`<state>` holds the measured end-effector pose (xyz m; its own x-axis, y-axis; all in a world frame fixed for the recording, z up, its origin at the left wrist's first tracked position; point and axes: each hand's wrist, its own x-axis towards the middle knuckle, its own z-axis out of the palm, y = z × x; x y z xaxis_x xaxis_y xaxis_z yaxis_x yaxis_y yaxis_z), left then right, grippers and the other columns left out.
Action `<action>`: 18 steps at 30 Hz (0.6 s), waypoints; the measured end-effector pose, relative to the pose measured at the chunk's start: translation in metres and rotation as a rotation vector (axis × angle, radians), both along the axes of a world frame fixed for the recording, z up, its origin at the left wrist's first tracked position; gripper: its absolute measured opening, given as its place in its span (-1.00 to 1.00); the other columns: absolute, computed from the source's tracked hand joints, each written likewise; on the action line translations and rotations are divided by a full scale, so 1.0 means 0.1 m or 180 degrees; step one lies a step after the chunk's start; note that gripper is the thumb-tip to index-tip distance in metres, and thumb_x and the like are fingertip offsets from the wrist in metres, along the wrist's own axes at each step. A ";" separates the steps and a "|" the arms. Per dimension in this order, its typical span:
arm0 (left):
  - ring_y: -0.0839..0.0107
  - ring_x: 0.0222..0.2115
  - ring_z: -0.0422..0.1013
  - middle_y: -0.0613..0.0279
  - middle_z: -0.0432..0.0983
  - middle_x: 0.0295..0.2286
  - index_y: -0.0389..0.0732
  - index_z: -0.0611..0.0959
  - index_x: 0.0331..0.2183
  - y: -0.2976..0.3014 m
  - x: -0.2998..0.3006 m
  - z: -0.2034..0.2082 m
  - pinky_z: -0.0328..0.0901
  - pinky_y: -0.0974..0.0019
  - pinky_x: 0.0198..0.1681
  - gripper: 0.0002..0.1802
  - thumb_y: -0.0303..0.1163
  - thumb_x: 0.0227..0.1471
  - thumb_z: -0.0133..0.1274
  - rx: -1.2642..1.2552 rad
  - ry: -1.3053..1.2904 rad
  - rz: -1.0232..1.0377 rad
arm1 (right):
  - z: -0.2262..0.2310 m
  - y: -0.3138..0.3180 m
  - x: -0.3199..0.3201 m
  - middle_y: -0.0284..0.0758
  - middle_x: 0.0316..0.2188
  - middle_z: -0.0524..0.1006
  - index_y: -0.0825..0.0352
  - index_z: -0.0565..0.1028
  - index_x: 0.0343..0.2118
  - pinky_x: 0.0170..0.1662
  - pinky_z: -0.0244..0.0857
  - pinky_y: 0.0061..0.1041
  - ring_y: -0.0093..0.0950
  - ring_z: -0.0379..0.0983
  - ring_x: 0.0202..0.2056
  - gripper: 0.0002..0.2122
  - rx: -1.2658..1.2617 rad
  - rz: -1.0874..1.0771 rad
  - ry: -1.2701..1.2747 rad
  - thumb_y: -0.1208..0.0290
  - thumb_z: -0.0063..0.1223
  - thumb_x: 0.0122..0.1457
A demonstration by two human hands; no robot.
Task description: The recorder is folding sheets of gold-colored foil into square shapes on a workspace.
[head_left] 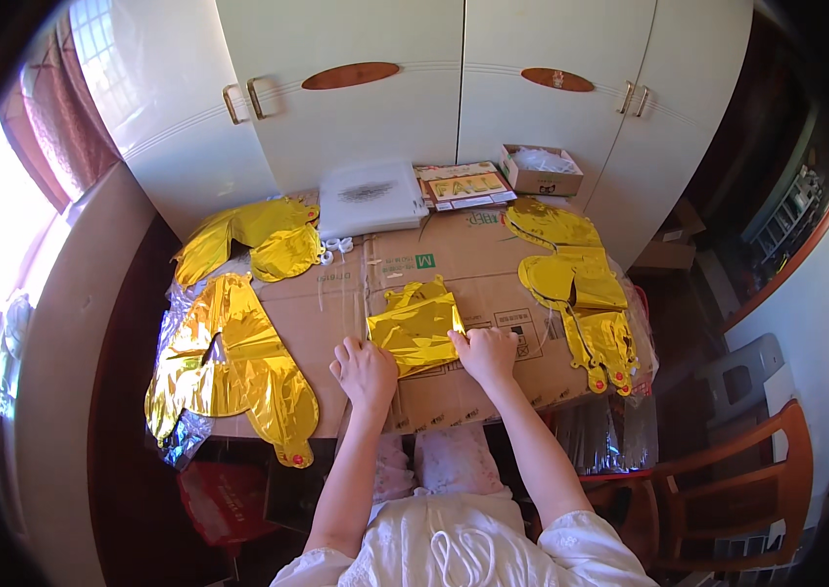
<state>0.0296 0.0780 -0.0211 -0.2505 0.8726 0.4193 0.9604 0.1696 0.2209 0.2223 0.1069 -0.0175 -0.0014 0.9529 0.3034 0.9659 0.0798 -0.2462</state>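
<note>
In front of me a folded gold foil balloon [414, 328] lies on a flattened cardboard sheet [317, 313]. My left hand [366, 372] is closed at its lower left corner, fingers curled. At its right edge, my right hand [488, 354] pinches the foil between thumb and fingers. A small unfolded part sticks up at the far edge of the folded piece. More flat gold foil balloons lie left of my hands [233, 362], at the far left [263, 235] and on the right [581, 293], several with small red spots.
Along the far edge are a stack of clear plastic bags [370, 199], a flat printed box [463, 186] and an open carton [542, 171] holding clear plastic. Small white rings [334, 247] sit near the bags. White cupboards [356, 108] stand behind; a wooden chair [737, 489] is at right.
</note>
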 end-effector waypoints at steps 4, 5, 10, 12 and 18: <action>0.15 -0.19 0.33 0.14 0.41 -0.29 -0.26 0.64 -0.48 0.00 0.02 0.02 0.22 0.04 -0.19 -0.77 -0.30 -0.03 0.01 -0.0095 -0.0016 -0.0005 | -0.03 0.02 0.07 -0.24 -0.60 0.57 0.24 0.58 -0.60 -0.29 0.15 -0.16 -0.27 0.51 -0.46 -0.67 -0.0054 0.0007 0.0202 0.13 -0.02 0.14; 0.14 -0.18 0.33 0.13 0.42 -0.28 -0.27 0.64 -0.47 0.00 0.03 0.03 0.22 0.03 -0.18 -0.76 -0.30 -0.03 0.00 -0.0158 -0.0058 -0.0012 | -0.06 0.03 0.09 -0.24 -0.59 0.57 0.24 0.57 -0.60 -0.28 0.15 -0.16 -0.27 0.51 -0.45 -0.68 -0.0057 0.0004 0.0248 0.15 -0.03 0.14; 0.18 -0.21 0.32 0.17 0.39 -0.32 -0.23 0.63 -0.45 0.00 0.00 0.01 0.21 0.07 -0.20 -0.79 -0.30 -0.04 0.02 -0.0117 0.0071 0.0025 | -0.07 -0.04 0.06 -0.30 -0.60 0.56 0.23 0.52 -0.62 -0.26 0.15 -0.16 -0.31 0.49 -0.43 -0.72 0.0157 0.0034 0.0203 0.19 -0.02 0.12; 0.19 -0.22 0.32 0.18 0.39 -0.32 -0.23 0.61 -0.38 0.00 0.02 0.01 0.21 0.10 -0.21 -0.78 -0.29 -0.04 0.02 -0.0111 0.0115 0.0067 | -0.10 -0.06 0.05 -0.33 -0.61 0.55 0.23 0.51 -0.63 -0.26 0.15 -0.17 -0.32 0.48 -0.43 -0.73 0.0295 0.0019 0.0125 0.20 0.00 0.11; 0.06 0.10 0.21 0.00 0.35 -0.02 -0.30 0.46 0.02 -0.01 0.01 0.01 0.14 0.05 0.08 -0.48 -0.25 0.03 -0.01 0.0432 0.0539 -0.0398 | -0.15 -0.07 0.05 -0.38 -0.61 0.53 0.21 0.49 -0.63 -0.27 0.15 -0.20 -0.35 0.46 -0.44 -0.76 0.0622 0.0037 -0.0051 0.21 0.05 0.09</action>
